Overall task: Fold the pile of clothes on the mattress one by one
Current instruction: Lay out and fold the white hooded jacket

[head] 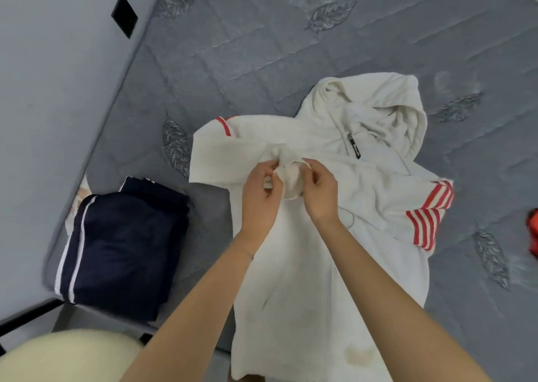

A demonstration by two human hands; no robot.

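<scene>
Left hand [259, 201] and right hand [320, 192] each pinch the rim of a sleeve cuff [291, 175], held just above the chest of the white hoodie [291, 279]. The hoodie lies spread on the mattress [262, 47], hood farthest away. Folded navy trousers [122, 245] lie just left.

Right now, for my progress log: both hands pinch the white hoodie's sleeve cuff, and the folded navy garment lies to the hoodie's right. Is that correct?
Not quite: the head view shows the folded navy garment to the left of the white hoodie, not the right. The rest holds: left hand and right hand both pinch the sleeve cuff.
</scene>
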